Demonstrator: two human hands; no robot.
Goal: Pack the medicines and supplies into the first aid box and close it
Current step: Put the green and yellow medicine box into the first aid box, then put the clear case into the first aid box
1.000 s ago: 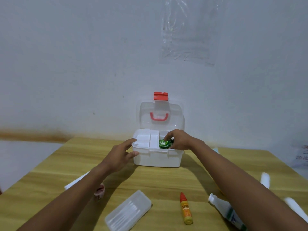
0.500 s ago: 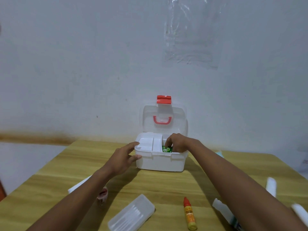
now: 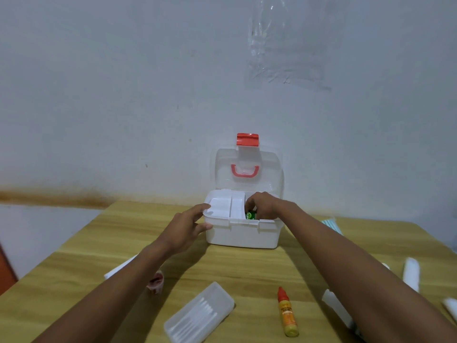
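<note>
Pale wall point(image 3: 123, 82) behind a wooden table point(image 3: 247, 268).

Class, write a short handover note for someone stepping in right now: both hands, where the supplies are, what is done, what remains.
Hands: the left hand braces the front left corner of the first aid box, fingers fairly straight. The right hand reaches inside, beside the inner tray, pinching a green packet.
Box: the lid stands open, with the red latch on top.
On the table: cotton swab case, yellow dropper bottle, white bottle under the right forearm, white tube, small red-and-white item.
Done: the green packet is going in.
Left: release it, pack the rest, close and latch the lid.
</note>
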